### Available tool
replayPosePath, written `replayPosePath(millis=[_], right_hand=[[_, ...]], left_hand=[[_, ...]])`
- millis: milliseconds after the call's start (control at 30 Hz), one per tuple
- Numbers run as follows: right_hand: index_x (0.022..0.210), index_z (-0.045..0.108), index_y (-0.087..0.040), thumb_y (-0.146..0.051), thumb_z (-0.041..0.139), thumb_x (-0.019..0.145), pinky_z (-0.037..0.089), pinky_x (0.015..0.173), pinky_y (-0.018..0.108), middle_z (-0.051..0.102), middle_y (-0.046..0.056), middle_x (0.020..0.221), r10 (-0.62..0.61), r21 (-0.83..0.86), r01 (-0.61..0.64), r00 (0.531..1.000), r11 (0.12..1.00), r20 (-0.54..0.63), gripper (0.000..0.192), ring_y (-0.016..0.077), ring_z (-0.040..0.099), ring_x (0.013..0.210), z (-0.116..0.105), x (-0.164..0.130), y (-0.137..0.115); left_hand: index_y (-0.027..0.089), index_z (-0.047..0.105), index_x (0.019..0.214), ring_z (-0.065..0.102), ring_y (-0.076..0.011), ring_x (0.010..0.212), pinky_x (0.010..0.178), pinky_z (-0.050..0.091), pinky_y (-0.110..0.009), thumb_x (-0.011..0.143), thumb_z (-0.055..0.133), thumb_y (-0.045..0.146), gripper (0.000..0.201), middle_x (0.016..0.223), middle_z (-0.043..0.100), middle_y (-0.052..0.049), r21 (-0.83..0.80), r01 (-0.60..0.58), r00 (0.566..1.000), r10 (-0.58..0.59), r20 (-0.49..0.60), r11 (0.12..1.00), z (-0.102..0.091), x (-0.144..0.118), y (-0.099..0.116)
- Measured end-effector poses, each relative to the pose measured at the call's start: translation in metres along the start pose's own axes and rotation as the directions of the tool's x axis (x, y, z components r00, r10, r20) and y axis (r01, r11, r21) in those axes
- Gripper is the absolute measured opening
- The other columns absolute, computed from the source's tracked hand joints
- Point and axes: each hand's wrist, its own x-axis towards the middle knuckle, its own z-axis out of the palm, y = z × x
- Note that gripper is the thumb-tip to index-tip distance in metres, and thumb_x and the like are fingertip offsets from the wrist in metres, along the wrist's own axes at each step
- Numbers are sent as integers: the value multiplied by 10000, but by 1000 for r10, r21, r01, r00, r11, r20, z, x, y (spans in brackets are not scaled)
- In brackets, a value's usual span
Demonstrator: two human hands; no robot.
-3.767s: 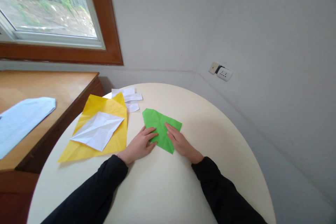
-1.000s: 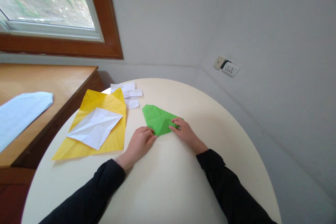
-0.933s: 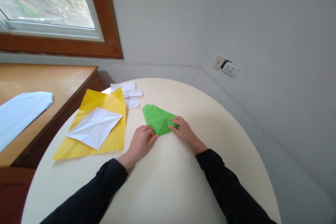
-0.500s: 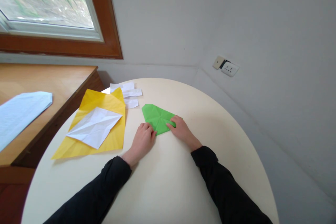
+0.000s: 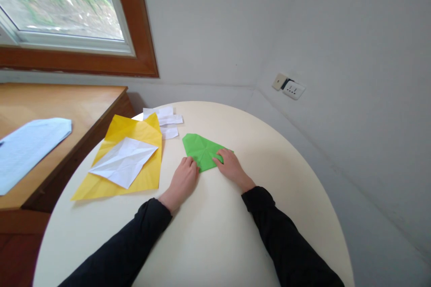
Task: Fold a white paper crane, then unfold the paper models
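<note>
At frame centre, the left hand [image 5: 183,180] and right hand [image 5: 231,167] press flat on folded green paper [image 5: 201,149] on the round table [image 5: 215,233]; yellow paper [image 5: 141,132] lies left.

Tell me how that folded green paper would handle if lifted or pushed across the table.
The green paper looks thin and creased, so it would probably flop and partly spring open. It lies flat on the smooth round table, so a push would likely slide it. Both the left hand and right hand pin it.

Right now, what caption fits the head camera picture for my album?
Both hands, left hand and right hand, press folded green paper on the round table.
</note>
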Motion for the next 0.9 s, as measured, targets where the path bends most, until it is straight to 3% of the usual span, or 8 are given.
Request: replayPosePath(millis=[133,200,300,533,900], right_hand=[[884,586,-161,-249,508,859,393,845,337,640,94,934,17,-19,-16,1000,1000,15,120,220,555,901,-2,0,-3],[896,589,-163,-250,498,867,392,846,335,643,95,946,30,-23,-29,999,999,15,129,218,555,910,-3,0,-5],[924,593,-157,-253,489,875,387,855,331,644,101,975,38,-29,-38,999,999,27,150,218,551,942,-5,-1,-7],[967,593,-143,-248,477,884,384,866,334,641,116,1003,44,-56,-41,998,998,49,177,230,546,963,-6,0,-10],[968,593,-158,-257,474,886,390,843,336,636,112,1009,59,-56,-56,997,997,48,175,236,542,962,-6,0,-10]], left_hand=[[136,523,946,541,-223,820,735,505,-385,891,347,163,186,860,562,-105,-94,35,999,-37,-14,995,-2,-16,5],[141,458,1125,550,-225,938,812,502,-397,892,345,188,262,1001,558,-127,-126,-11,999,6,-42,992,0,-28,10],[139,396,1229,480,-278,1141,927,451,-462,884,365,219,355,1192,507,-175,-81,-68,995,62,-77,994,4,-43,17],[95,408,1243,480,-301,1142,955,419,-497,882,367,227,387,1161,536,-196,9,-35,998,35,-45,999,5,-46,21],[73,479,1185,509,-277,1074,928,445,-464,891,351,241,362,1056,570,-186,-66,20,998,-24,-64,998,-2,-40,25]])
